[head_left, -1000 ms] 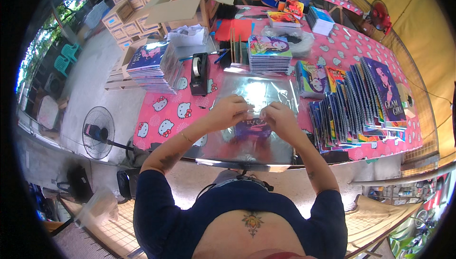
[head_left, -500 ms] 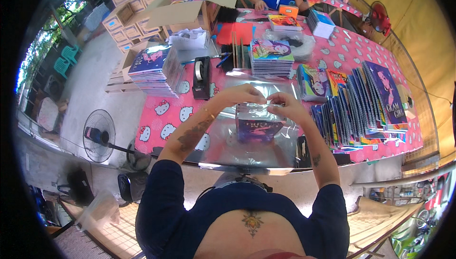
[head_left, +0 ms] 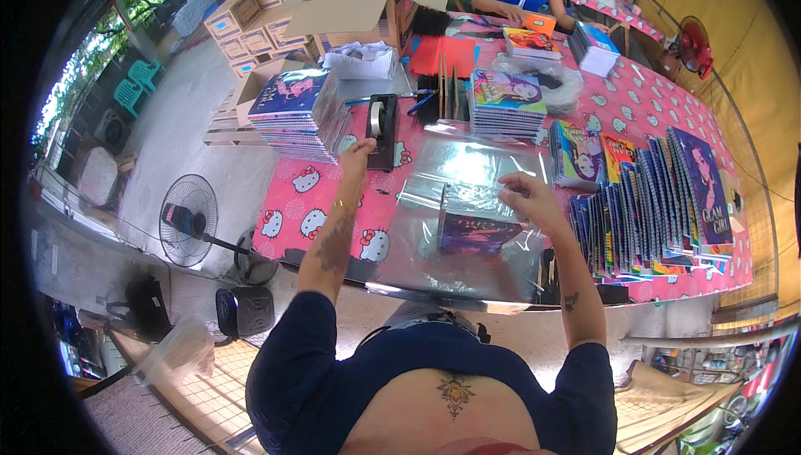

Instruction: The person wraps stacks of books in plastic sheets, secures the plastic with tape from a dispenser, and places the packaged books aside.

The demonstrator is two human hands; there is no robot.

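Head view: the left hand [head_left: 359, 154] reaches the black tape dispenser [head_left: 383, 129], fingers seemingly curled at its tape roll, though their exact hold cannot be told. Right of the dispenser, the right hand [head_left: 524, 198] pinches the glossy clear plastic wrap [head_left: 467, 204] around a purple book bundle [head_left: 477, 231]. Behind the dispenser, an open cardboard box [head_left: 355, 8] holds colourful books, and a squat stack of notebooks [head_left: 294, 114] sits left.

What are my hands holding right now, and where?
Right hand pinches the clear plastic wrap at its top fold, over the purple notebook bundle. Left hand reaches the tape dispenser.
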